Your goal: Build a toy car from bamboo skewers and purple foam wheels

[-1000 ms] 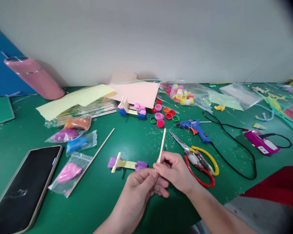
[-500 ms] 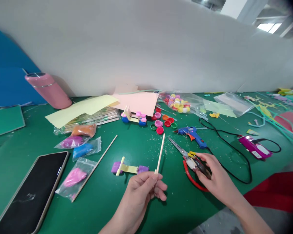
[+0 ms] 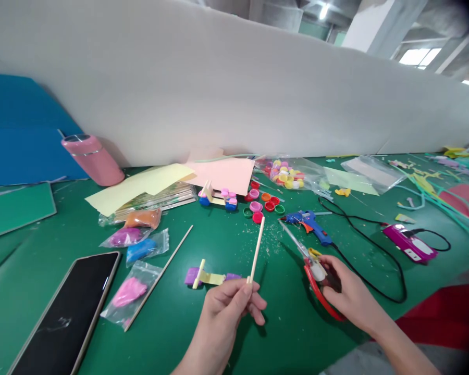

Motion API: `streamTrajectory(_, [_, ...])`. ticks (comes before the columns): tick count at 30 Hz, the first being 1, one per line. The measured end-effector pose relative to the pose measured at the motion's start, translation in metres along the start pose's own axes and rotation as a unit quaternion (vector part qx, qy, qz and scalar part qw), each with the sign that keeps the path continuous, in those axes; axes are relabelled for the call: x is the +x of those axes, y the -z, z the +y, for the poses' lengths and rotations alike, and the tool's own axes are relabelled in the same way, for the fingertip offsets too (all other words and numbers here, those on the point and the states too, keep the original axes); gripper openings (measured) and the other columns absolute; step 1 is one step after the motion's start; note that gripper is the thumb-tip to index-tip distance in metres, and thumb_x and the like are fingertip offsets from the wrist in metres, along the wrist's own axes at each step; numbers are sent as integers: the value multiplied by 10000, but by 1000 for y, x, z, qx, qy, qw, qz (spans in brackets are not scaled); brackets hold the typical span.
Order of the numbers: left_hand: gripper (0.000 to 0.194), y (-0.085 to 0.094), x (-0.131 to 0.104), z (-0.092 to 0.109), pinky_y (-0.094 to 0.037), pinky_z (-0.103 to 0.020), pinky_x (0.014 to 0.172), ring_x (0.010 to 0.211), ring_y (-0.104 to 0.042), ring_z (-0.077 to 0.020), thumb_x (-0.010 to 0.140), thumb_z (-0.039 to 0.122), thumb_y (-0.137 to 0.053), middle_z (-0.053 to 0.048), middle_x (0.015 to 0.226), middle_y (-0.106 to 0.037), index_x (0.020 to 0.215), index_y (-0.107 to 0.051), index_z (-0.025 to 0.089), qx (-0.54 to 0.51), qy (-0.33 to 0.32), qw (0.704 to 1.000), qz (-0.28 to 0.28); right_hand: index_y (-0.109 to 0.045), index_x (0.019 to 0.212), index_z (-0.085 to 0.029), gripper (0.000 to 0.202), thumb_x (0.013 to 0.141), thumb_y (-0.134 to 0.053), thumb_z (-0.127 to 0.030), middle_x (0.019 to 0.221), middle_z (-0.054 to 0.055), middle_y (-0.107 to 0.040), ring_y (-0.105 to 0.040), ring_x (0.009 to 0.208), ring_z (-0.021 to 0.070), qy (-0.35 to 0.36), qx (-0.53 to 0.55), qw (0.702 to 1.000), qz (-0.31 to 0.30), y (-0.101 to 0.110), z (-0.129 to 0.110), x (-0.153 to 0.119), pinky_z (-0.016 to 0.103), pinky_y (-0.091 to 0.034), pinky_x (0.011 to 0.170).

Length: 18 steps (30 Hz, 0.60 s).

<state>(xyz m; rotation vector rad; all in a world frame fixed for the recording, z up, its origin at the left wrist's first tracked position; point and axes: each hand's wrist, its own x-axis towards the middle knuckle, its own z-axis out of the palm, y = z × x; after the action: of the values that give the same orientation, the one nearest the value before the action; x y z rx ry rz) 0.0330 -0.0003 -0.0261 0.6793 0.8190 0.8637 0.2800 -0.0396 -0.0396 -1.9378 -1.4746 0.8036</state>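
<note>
My left hand [image 3: 234, 307] pinches a thin wooden stick [image 3: 257, 250] upright between thumb and forefinger. A short stub of stick shows beside its lower end. Wrapped round a pointed red-handled tool [image 3: 322, 289] is my right hand [image 3: 346, 284]. Its long silver tip points away to the left, and I cannot tell whether it is scissors or long-nosed pliers. Just behind my left hand lies a small pale-yellow piece with purple ends [image 3: 211, 278]. A similar model with blue wheels [image 3: 218, 199] stands farther back. The blue glue gun [image 3: 308, 224] lies beyond the tool.
On the left are a phone [image 3: 62, 317], a bag of pink clay [image 3: 130, 292] and a long stick [image 3: 160, 276]. Bottle caps [image 3: 256, 207] lie mid-table near pink paper [image 3: 226, 172]. A black cable runs to a purple box [image 3: 409, 242]. A pink bottle [image 3: 96, 161] stands back left.
The view has tipped upward, so the table things sit lower in it. My right hand has shifted the red-handled tool slightly right. My left hand keeps the stick upright.
</note>
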Motion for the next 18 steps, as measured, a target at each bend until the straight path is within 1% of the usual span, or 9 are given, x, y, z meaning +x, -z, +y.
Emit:
streamTrajectory(2, [147,1,0,1,-416,-240,547,491,-575,-114,767,242,-610,-37,610,-677,739,-693,125,-3,-1,1000,0,-479,1059,-217,360,706,-547,-201,897,39,-590,-589,777,201,-6,156,988,-9,-6,-10,-5,306,-488,672])
streamTrajectory(4, [154,1,0,1,-406,-234,538,484,-573,-109,776,244,-599,-35,603,-675,737,-691,127,-12,6,1000,-9,-487,1056,-229,359,717,-603,-243,802,7,-568,-558,660,158,-16,297,955,-3,-20,-22,-8,264,-473,575])
streamTrajectory(6, [160,1,1,-1,-397,-230,531,477,-571,-105,782,247,-592,-38,602,-676,738,-688,127,-18,12,1000,-19,-510,1004,-237,337,706,-658,-287,732,-23,-537,-495,535,112,-18,399,917,7,-38,-35,-8,230,-418,468])
streamTrajectory(8, [161,1,3,-3,-394,-230,523,469,-570,-107,771,261,-603,-43,597,-678,742,-685,126,-15,13,1000,-24,-530,925,-234,283,700,-676,-326,652,-51,-493,-427,439,78,-6,463,886,9,-55,-50,-5,206,-348,390])
streamTrajectory(9, [168,2,3,-5,-396,-233,520,467,-570,-111,763,275,-612,-46,594,-678,742,-684,124,-9,12,1000,-23,-531,906,-232,277,699,-677,-345,611,-61,-477,-412,412,71,-3,479,878,6,-63,-57,-3,199,-335,374])
streamTrajectory(10, [180,2,4,-6,-399,-238,515,463,-569,-116,753,291,-620,-48,587,-676,740,-684,123,0,9,1000,-23,-530,888,-229,285,689,-687,-358,600,-59,-490,-426,407,73,-7,483,875,6,-69,-64,-1,198,-346,371])
streamTrajectory(13, [209,2,4,-9,-404,-245,506,460,-566,-126,742,324,-627,-49,584,-670,720,-682,123,40,-1,999,-24,-518,850,-224,319,647,-724,-359,702,-3,-591,-563,541,131,4,463,886,25,-81,-80,2,246,-468,478])
streamTrajectory(15, [201,2,4,-8,-408,-245,505,466,-561,-128,746,316,-621,-41,588,-660,709,-679,128,61,-11,998,-25,-502,826,-229,326,635,-734,-355,745,15,-613,-594,595,155,29,448,893,24,-87,-85,1,276,-503,527])
streamTrajectory(18, [202,0,2,-4,-413,-246,517,471,-543,-125,757,296,-608,-26,568,-633,663,-676,132,97,-30,995,-15,-476,813,-247,313,656,-714,-375,695,-6,-608,-579,525,148,46,443,895,11,-95,-86,0,271,-496,451])
